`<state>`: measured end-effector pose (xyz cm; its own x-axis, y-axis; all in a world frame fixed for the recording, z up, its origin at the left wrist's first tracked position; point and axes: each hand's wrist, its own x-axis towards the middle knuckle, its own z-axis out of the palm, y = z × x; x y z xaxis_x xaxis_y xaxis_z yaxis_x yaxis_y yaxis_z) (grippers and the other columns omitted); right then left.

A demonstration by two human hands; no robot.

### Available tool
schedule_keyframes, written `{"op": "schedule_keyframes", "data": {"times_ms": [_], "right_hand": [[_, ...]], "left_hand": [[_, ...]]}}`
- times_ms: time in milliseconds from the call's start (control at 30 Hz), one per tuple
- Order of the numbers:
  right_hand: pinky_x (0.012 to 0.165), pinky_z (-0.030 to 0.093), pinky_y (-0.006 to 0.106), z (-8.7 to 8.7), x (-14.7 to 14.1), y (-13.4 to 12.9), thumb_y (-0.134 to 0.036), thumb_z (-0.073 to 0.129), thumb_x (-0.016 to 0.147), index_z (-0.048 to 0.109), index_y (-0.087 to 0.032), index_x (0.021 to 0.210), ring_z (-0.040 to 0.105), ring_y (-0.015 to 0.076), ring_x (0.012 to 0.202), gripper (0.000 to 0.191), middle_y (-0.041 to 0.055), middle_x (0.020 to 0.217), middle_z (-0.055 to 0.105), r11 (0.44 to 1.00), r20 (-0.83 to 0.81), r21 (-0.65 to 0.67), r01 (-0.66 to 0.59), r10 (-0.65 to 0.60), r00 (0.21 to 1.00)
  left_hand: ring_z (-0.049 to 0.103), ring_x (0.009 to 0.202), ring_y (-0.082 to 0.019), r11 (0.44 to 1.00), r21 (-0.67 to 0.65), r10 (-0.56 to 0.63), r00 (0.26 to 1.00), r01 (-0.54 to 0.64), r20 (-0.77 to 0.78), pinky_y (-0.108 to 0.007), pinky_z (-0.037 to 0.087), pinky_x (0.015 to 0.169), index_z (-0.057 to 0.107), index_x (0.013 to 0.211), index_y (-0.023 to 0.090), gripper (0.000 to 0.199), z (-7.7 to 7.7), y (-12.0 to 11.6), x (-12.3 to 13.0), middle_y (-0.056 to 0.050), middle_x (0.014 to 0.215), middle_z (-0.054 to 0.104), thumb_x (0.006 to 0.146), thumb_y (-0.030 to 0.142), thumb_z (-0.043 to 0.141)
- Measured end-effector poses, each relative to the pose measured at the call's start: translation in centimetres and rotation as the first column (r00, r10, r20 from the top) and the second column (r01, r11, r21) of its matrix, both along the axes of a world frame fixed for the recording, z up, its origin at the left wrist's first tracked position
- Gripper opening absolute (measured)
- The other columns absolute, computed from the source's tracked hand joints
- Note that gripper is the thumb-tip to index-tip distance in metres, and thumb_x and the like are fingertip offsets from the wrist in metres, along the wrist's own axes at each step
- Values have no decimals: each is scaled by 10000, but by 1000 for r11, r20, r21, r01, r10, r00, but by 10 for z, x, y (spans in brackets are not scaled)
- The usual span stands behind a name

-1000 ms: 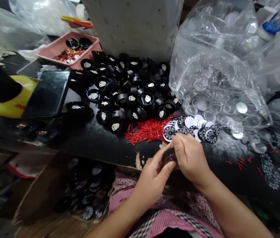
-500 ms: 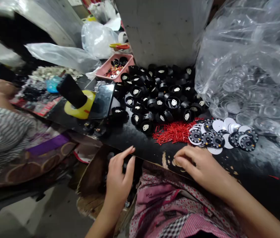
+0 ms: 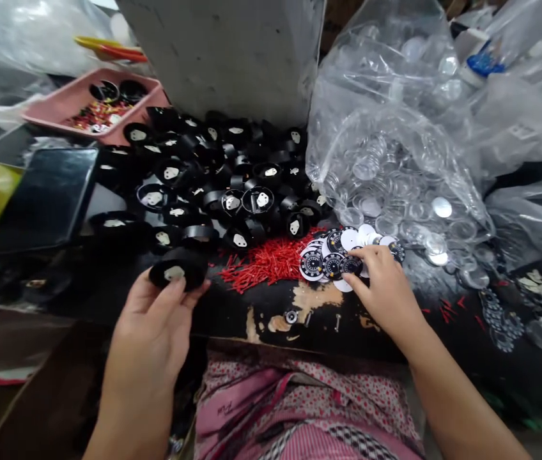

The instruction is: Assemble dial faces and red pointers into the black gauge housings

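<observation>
My left hand (image 3: pixel 149 335) is closed around a round black plastic housing (image 3: pixel 194 263), thumb over its pale metal plate, just above the table's front part. To the right, my right hand (image 3: pixel 388 294) pinches a black dial disc (image 3: pixel 350 264) with white markings at the pile of dials. Other dial discs (image 3: pixel 312 263), some with plain white faces up, overlap beside these fingers. Left of the dials lies a heap of thin red pointers (image 3: pixel 268 263). Behind them, many similar black housings (image 3: pixel 262 199) with pale plates are crowded together.
A clear plastic bag (image 3: pixel 395 121) spills transparent round covers (image 3: pixel 410 207) at the right. Back left stand a pink tray (image 3: pixel 55 105) of small parts and a leaning phone (image 3: pixel 45 191). A small ring-shaped part (image 3: pixel 291 317) lies near the front edge; a grey panel (image 3: pixel 232 57) rises behind.
The view has swung right. My left hand, empty before, now holds a black housing. My right hand has moved from the table edge to the dials and grips one.
</observation>
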<state>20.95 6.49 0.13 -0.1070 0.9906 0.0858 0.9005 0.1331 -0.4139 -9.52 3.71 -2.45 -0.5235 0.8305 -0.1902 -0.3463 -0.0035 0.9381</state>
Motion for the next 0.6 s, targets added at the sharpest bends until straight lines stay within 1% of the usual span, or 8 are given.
{"op": "schedule_keyframes", "data": {"times_ms": [100, 167, 267, 333, 367, 433, 533, 600], "right_hand": [[810, 501, 429, 2, -2, 1, -274, 605, 864, 632, -184, 944, 618, 259, 909, 123, 98, 969, 623, 998, -211, -22, 52, -56, 976], [707, 517, 359, 7, -7, -3, -314, 589, 872, 602, -202, 915, 625, 195, 760, 120, 45, 854, 621, 987, -421, -151, 59, -118, 899], [607, 525, 303, 15, -18, -11, -318, 582, 863, 552, -209, 1122, 640, 128, 624, 283, 42, 967, 634, 919, -675, -372, -133, -169, 718], [616, 539, 302, 19, -26, -14, -298, 574, 873, 527, -224, 1210, 667, 114, 614, 349, 62, 1094, 629, 863, -754, -429, -268, -179, 632], [642, 546, 306, 21, -29, -15, -293, 576, 879, 543, -229, 1202, 683, 121, 646, 331, 61, 1111, 635, 852, -772, -430, -297, -177, 610], [708, 546, 315, 23, -34, -17, -295, 594, 882, 602, -224, 1107, 696, 149, 755, 236, 43, 1041, 664, 881, -774, -390, -266, -158, 613], [753, 523, 322, 28, -41, -20, -297, 622, 876, 655, -224, 994, 660, 177, 854, 143, 23, 903, 680, 955, -684, -271, -119, -104, 723], [725, 509, 314, 30, -48, -22, -288, 608, 891, 669, -228, 970, 641, 174, 822, 117, 21, 876, 686, 975, -615, -205, -88, -58, 786]], "left_hand": [[720, 831, -183, 995, -13, -88, 967, 94, 238, -312, 618, 763, 686, 968, 259, 171, 18, -13, 22, -8, 948, 751, 805, 227, 728], [736, 833, -188, 976, -54, -181, 919, 213, 350, -310, 623, 761, 675, 1063, 273, 217, 26, -23, 39, -44, 1007, 765, 847, 274, 696], [742, 850, -204, 905, -59, -327, 779, 420, 534, -342, 616, 795, 652, 1161, 282, 312, 28, -33, 65, -84, 1111, 755, 860, 358, 683], [735, 884, -208, 864, -41, -373, 694, 502, 616, -356, 599, 841, 648, 1181, 264, 339, 26, -35, 78, -98, 1172, 736, 883, 425, 643], [730, 894, -204, 857, -45, -375, 680, 514, 630, -351, 589, 857, 648, 1185, 246, 351, 25, -35, 83, -104, 1187, 729, 898, 446, 617], [722, 901, -195, 865, -73, -355, 708, 497, 610, -341, 576, 872, 656, 1172, 206, 353, 23, -33, 90, -112, 1170, 733, 918, 443, 592], [718, 936, -202, 877, -99, -354, 773, 469, 527, -341, 571, 877, 675, 1153, 186, 317, 22, -32, 97, -100, 1124, 747, 921, 391, 607], [691, 1064, -231, 868, -101, -387, 790, 486, 476, -360, 554, 930, 678, 1185, 214, 319, 23, -34, 100, -83, 1210, 721, 922, 381, 607]]}}
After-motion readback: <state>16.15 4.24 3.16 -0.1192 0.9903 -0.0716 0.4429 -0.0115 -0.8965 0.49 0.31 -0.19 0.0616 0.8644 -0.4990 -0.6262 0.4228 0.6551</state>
